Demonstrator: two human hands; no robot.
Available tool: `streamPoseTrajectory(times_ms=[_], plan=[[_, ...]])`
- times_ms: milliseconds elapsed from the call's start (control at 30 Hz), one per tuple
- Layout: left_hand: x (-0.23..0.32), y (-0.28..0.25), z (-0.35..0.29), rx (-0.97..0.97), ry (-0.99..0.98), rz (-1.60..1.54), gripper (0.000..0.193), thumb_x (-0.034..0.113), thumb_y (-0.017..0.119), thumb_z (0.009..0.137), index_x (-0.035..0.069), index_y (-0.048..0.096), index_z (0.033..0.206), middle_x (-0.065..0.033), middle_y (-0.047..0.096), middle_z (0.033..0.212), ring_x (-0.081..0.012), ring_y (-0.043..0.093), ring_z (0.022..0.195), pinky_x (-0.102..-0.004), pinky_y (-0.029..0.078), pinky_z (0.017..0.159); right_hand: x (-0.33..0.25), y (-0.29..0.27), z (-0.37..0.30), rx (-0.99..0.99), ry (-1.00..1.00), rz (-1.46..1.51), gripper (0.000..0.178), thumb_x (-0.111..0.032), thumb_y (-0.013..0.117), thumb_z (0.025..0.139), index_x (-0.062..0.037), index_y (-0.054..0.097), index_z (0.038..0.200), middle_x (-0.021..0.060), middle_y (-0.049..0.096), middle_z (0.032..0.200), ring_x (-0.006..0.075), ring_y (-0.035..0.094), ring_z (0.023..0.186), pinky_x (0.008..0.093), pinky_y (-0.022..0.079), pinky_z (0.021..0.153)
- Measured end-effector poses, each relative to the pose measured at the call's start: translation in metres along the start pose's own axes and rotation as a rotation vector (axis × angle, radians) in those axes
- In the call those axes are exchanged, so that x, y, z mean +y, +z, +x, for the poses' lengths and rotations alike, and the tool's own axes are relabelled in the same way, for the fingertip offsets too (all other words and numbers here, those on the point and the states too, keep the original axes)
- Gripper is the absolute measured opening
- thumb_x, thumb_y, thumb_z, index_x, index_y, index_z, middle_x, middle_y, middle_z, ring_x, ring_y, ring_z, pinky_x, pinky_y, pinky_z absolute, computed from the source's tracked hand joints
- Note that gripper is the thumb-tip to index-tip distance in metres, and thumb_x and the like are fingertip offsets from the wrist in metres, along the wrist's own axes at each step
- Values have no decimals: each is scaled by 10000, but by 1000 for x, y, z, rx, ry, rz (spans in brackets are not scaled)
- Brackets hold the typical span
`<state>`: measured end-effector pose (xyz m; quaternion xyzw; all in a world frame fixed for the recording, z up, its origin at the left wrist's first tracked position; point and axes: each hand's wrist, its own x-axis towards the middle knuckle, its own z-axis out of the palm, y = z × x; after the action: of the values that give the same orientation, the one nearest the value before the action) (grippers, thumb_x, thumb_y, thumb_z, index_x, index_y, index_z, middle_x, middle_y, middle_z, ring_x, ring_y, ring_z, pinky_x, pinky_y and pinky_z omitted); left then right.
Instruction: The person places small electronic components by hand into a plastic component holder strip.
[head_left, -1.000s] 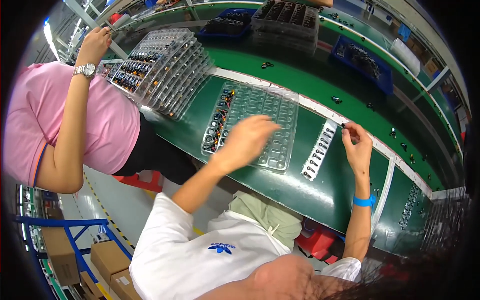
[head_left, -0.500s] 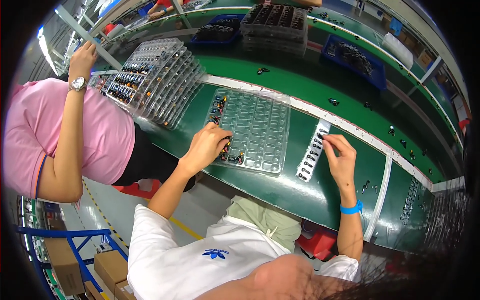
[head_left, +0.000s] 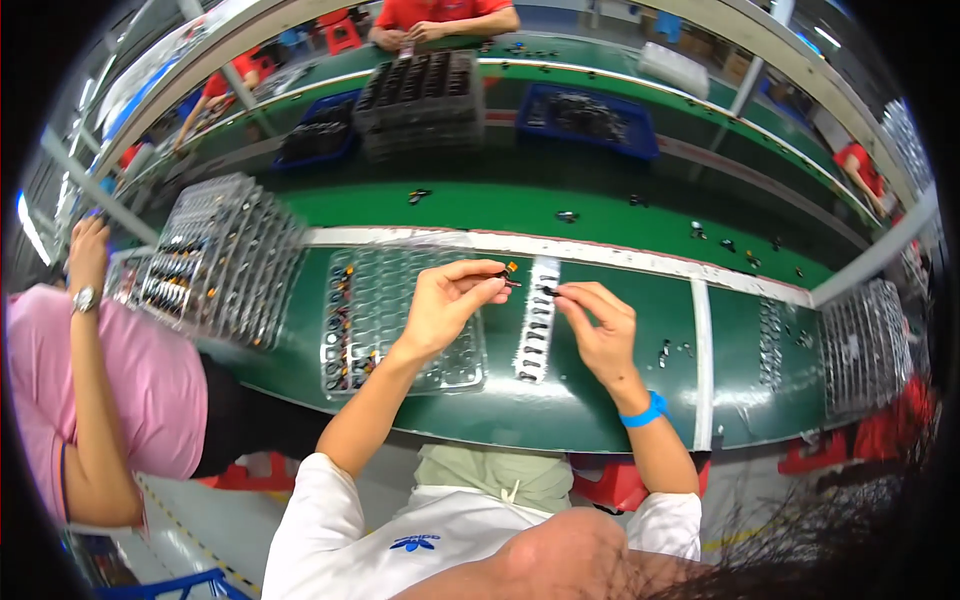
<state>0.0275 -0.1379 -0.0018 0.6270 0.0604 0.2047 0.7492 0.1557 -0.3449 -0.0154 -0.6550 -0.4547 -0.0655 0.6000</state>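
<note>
Pinched in the fingers of my left hand is a small black electronic part with an orange bit on it. My left hand is over the right side of a clear plastic tray, whose left column holds several small coloured parts. Beside the tray lies a white strip with a row of small black pieces along it. My right hand, with a blue band at the wrist, has thumb and fingertips closed at a black piece near the strip's far end.
Tall stacks of clear trays stand at left and right. Beyond the white ledge, loose parts lie on a green belt. Blue bins sit farther back. A person in pink is close at my left; others in red work across.
My left hand has left the tray's parts and come up rightward near the strip, now holding a small black part. The right hand remains at the strip's far end. The view has turned right.
</note>
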Motion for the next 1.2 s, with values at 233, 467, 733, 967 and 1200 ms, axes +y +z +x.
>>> streamPoseTrajectory(times_ms=[233, 467, 733, 967, 1200], plan=[[-20, 22, 5, -78, -149, -111, 323, -36, 714, 955, -110, 648, 1261, -182, 729, 1159, -226, 734, 1053, -339, 623, 956, 1, -1, 0, -32, -113, -39, 188, 48, 760, 874, 25, 760, 1061, 154, 759, 1093, 272, 745, 980, 332, 604, 837], [-22, 22, -2, -110, -95, -80, 311, -78, 712, 937, -123, 653, 1239, -173, 691, 1199, -240, 723, 1086, -346, 623, 967, 6, -2, -1, -124, -151, -76, 201, 38, 778, 857, 18, 765, 1057, 150, 764, 1057, 263, 749, 921, 327, 613, 787], [-24, 20, -7, -128, -84, -86, 334, -86, 724, 920, -128, 656, 1244, -170, 667, 1219, -242, 717, 1094, -341, 617, 972, 5, 1, -1, -121, -198, -97, 218, 44, 794, 834, 21, 764, 1048, 161, 761, 1004, 275, 746, 871, 331, 609, 727], [-24, 23, -10, -107, -10, 52, 319, -77, 745, 907, -112, 685, 1218, -169, 674, 1213, -239, 714, 1089, -338, 627, 954, 4, 3, -4, -141, -227, -154, 223, 52, 793, 830, 22, 761, 1048, 156, 758, 982, 281, 742, 850, 337, 597, 709], [-23, 29, -14, -49, 250, 288, 230, -77, 767, 882, -59, 754, 1111, -176, 723, 1135, -221, 728, 1023, -320, 631, 890, -3, 5, -5, -131, 32, 58, 178, 10, 787, 869, 32, 752, 1042, 131, 748, 950, 248, 720, 804, 323, 573, 695]])
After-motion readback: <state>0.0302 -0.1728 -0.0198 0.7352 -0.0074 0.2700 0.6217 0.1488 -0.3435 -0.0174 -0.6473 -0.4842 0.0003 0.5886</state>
